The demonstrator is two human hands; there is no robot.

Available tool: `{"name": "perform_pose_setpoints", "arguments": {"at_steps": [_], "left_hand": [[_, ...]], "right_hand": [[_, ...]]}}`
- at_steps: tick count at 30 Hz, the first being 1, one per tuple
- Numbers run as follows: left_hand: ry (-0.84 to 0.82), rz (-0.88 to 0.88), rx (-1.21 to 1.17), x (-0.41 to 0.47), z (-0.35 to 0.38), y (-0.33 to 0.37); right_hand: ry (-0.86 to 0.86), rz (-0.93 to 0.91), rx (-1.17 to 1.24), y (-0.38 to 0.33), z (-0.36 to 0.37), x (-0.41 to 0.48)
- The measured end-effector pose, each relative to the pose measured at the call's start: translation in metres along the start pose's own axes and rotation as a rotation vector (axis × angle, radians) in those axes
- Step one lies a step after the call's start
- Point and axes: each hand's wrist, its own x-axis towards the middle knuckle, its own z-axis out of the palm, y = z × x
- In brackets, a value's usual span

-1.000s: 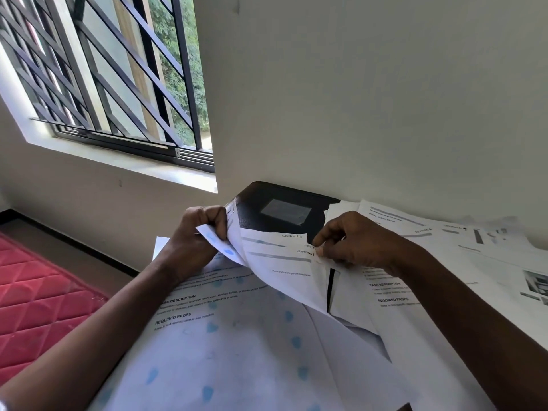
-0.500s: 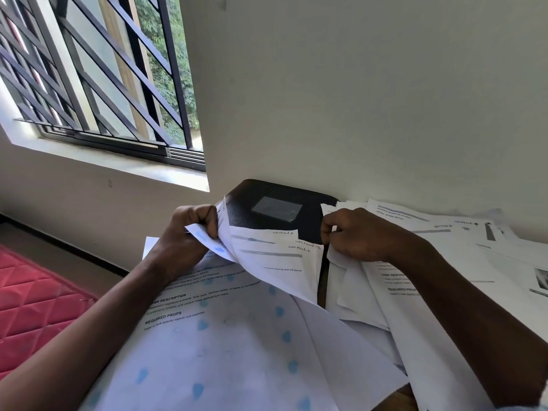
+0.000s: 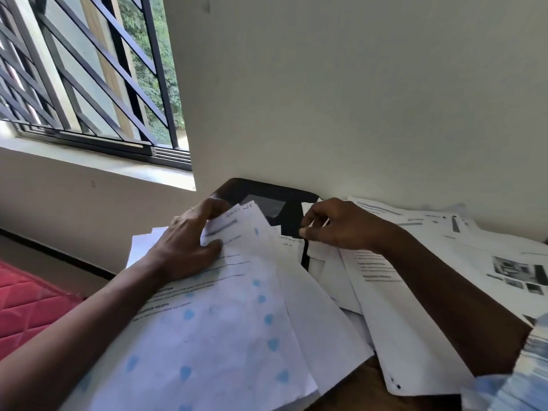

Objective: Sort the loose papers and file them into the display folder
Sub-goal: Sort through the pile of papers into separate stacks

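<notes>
- The fingers (image 3: 215, 204) of the left hand (image 3: 184, 247) curl over the top edge of a thin white sheet (image 3: 237, 232). The thumb lies flat on its face, so they grasp it, and the sheet bows up in a soft curve.
- That sheet carries a blurred grey printed bar and some handwriting near its top corner.
- The fingers (image 3: 314, 216) of the right hand (image 3: 347, 226) are bent and pinch the top edge of a smaller white page (image 3: 318, 262).
- Between the hands lies the black folder (image 3: 267, 188). It is smooth, with rounded corners and a grey rectangular label, and its far edge is against the wall (image 3: 355, 99).
- Papers cover the folder's near part, and a narrow black strip of it shows between two sheets.
- Under the left forearm lies a large sheet (image 3: 225, 336) with lines of black print and pale blue heart-like marks dotted across it.
- To the right, the loose papers (image 3: 489, 262) overlap in a rumpled spread, printed with text and small grey photos.
- A patch of brown desk (image 3: 364, 390) shows at the near edge.
- A pale striped sleeve (image 3: 522, 381) covers the right upper arm.
- Low on the left is a red quilted pad (image 3: 26, 307), and above it a window (image 3: 89, 84) with dark slanted bars.
</notes>
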Motion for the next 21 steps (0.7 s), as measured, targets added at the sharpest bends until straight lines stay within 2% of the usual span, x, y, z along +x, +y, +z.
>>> {"name": "perform_pose_setpoints", "arguments": {"at_steps": [4, 6, 9, 11, 16, 19, 21], "left_hand": [[-0.081, 0.019, 0.104, 0.002, -0.003, 0.002], [-0.127, 0.016, 0.241, 0.008, -0.006, 0.009], [-0.134, 0.043, 0.442, 0.023, -0.009, 0.029], [-0.121, 0.092, 0.477, 0.034, -0.007, 0.051], [-0.145, 0.104, 0.219, 0.061, 0.013, 0.115], [-0.216, -0.059, 0.057, 0.072, 0.037, 0.14], [-0.239, -0.189, -0.108, 0.082, 0.058, 0.142]], "right_hand": [[-0.213, 0.13, -0.32, 0.015, 0.014, -0.037], [-0.213, 0.174, -0.356, 0.026, 0.028, -0.056], [-0.038, 0.154, -0.201, 0.037, 0.037, -0.073], [0.088, 0.104, -0.124, 0.043, 0.037, -0.08], [0.483, 0.083, 0.019, 0.059, 0.018, -0.093], [0.675, 0.125, 0.091, 0.072, -0.006, -0.106], [0.793, 0.159, 0.052, 0.084, -0.02, -0.122]]}}
